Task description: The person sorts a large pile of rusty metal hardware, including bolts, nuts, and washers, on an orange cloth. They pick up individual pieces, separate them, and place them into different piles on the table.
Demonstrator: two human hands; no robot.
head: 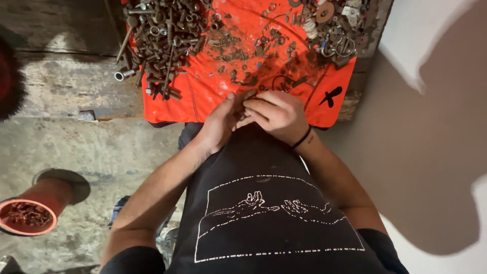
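My left hand (220, 122) and my right hand (276, 114) meet at the near edge of an orange cloth (208, 96). Between their fingertips they pinch a small dark rusty metal piece (248, 96), too small to tell its kind. A heap of rusty bolts and nuts (162, 35) lies on the cloth at the far left. Another cluster of washers, rings and metal parts (337, 30) lies at the far right. Small loose bits (243, 50) are scattered in between. A black band sits on my right wrist.
The cloth rests on a worn wooden surface (66, 81). A reddish cylindrical container (30, 215) with rusty parts inside stands on the concrete floor at lower left. A white wall (436, 101) rises on the right. My black printed shirt fills the lower middle.
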